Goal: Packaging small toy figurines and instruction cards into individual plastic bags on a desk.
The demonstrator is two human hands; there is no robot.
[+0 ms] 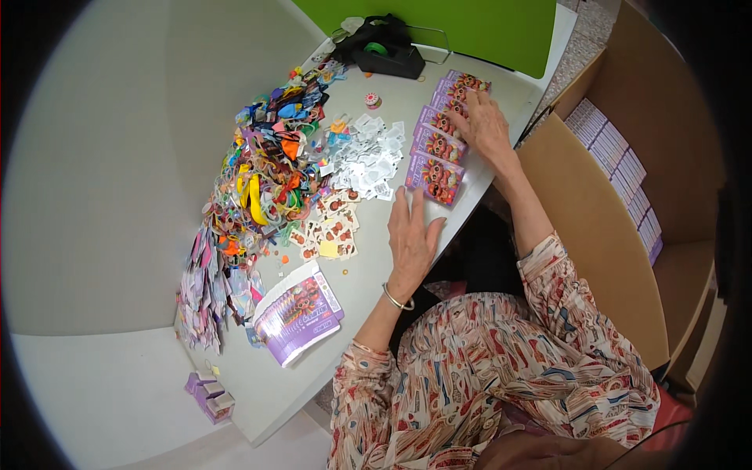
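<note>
Along the right edge of the table runs a row of several small purple printed boxes (435, 178), overlapping like steps. My right hand (487, 131) lies over the far part of this row, its fingers stretched and touching the boxes. Below the nearest box is my left hand (413, 243), fingers extended, with their tips at that box's lower left corner. Neither hand grips anything that I can see. A bracelet (398, 299) circles my left wrist. Left of my hands lie a heap of small white packets (368, 160) and a spread of printed cards (333, 227).
A big pile of colourful trinkets (262, 172) covers the table's left side. A fanned stack of purple flat packaging (298, 321) lies nearer me. A black tape dispenser (392, 61) stands at the back. On the right, an open cardboard carton (595, 227) holds rows of packed boxes.
</note>
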